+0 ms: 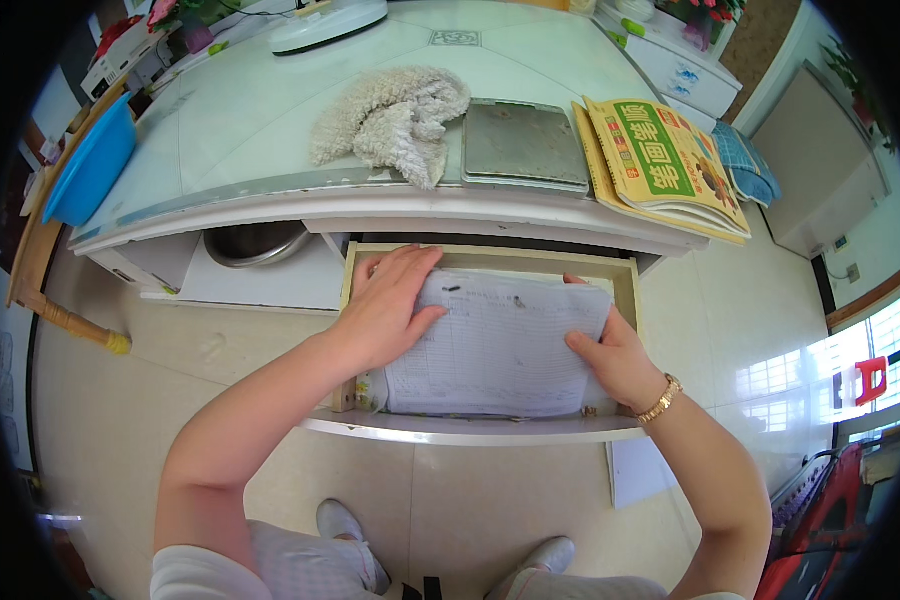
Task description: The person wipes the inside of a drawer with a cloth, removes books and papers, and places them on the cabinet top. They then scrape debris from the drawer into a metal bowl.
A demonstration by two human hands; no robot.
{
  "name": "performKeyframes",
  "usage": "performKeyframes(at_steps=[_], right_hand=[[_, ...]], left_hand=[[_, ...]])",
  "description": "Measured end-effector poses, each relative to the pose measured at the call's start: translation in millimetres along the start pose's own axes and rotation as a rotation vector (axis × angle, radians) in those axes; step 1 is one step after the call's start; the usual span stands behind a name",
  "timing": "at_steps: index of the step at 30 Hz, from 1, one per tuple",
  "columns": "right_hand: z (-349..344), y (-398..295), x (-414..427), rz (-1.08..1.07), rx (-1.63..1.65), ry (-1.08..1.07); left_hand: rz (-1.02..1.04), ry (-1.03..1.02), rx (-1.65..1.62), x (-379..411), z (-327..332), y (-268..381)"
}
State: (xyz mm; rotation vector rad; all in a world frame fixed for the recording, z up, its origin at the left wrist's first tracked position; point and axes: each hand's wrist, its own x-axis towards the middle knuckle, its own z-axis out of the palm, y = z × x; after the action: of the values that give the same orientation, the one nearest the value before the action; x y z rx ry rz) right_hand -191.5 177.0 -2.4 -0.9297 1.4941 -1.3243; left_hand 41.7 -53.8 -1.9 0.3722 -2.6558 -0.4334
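Note:
A stack of printed paper sheets (499, 345) lies in a pulled-out wooden drawer (487, 255), its top sheet covered in faint ruled rows with a few dark marks. At the stack's left edge rests my left hand (394, 307), thumb on the top sheet and fingers over the far left corner; whether it grips the paper is hidden. My right hand (621, 356) grips the right edge, thumb on top and fingers behind the sheets. A gold-coloured bracelet (660, 400) circles the right wrist. Under the stack, the drawer's bottom is mostly hidden.
On the table (240, 112) above the drawer lie a cream fluffy cloth (397, 116), a flat grey metal-topped device (523, 142) and yellow workbooks (667, 157) overhanging the front edge. A metal bowl (255, 244) sits in the left compartment. A blue basin (94, 165) stands at far left.

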Motion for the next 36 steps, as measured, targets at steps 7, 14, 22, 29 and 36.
performKeyframes(at_steps=[7,14,22,29,36], right_hand=[[-5,-9,-17,-0.013,-0.090,0.033],[2,-43,-33,-0.434,-0.788,0.223],[35,-74,-27,-0.603,-1.207,0.040],[34,-75,-14,-0.597,-1.156,-0.040],[43,-80,-8,-0.557,-1.173,-0.039]], left_hand=[[-0.205,-0.328,-0.095,13,-47,29],[0.033,-0.086,-0.101,6,-51,45],[0.140,-0.137,-0.123,3,-52,40],[0.220,-0.151,-0.150,3,-51,33],[0.237,-0.084,-0.208,4,-46,32]])
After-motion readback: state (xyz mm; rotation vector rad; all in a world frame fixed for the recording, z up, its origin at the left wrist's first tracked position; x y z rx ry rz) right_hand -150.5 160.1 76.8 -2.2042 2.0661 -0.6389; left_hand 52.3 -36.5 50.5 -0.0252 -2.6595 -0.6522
